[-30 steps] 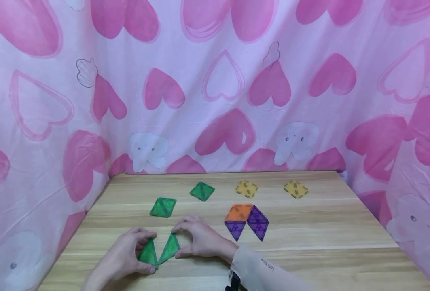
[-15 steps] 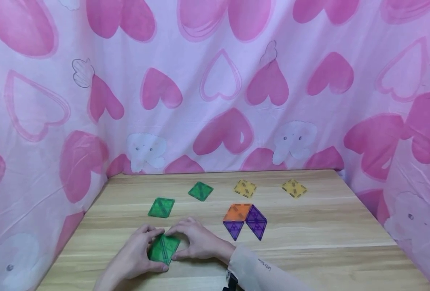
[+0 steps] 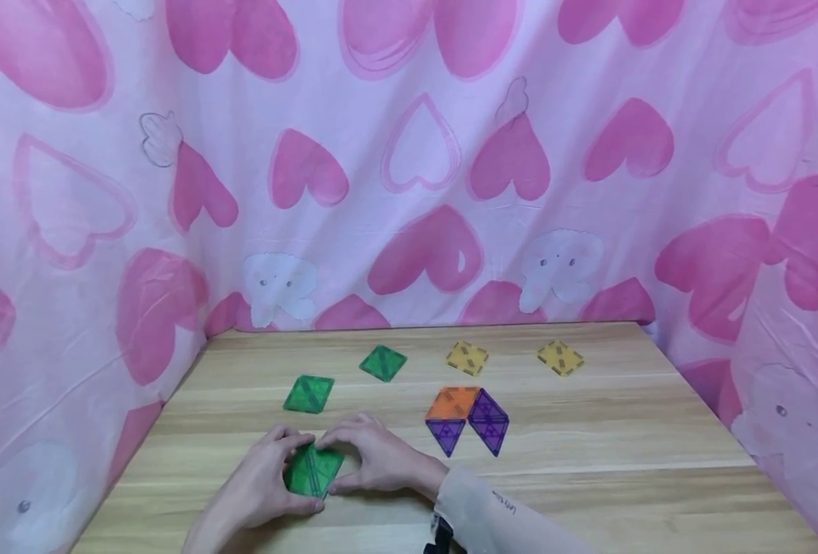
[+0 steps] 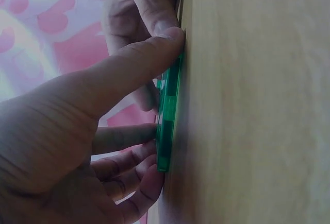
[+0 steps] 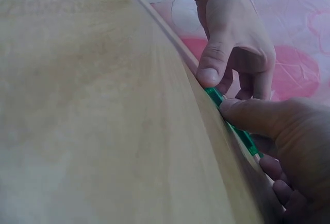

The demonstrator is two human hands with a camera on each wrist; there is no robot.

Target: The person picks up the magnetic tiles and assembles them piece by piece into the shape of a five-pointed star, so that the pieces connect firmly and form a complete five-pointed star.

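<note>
Two green triangular magnetic tiles lie side by side near the front of the table, their long edges meeting in a diamond. My left hand [image 3: 256,481] grips the left triangle [image 3: 299,478] between its thumb and fingers. On the other side, my right hand [image 3: 381,459] pinches the right triangle [image 3: 328,463] by its outer corners. From the left wrist view, the green tile edge [image 4: 167,113] appears thin and low against the wood. In the right wrist view, both thumbs touch the green edge [image 5: 242,137], and the fingers behind it are partly hidden.
Two green diamonds [image 3: 309,394] [image 3: 383,363] lie farther back on the wooden table [image 3: 589,500]. Two yellow diamonds [image 3: 467,358] [image 3: 560,358] are at the back right. An orange piece [image 3: 452,402] touches purple tiles [image 3: 489,422]. Heart-patterned cloth [image 3: 422,254] surrounds the table.
The two green triangles stood apart in a V; the left hand moved right with its tile, and their edges came together. Over the last half second, both hands have barely moved.
</note>
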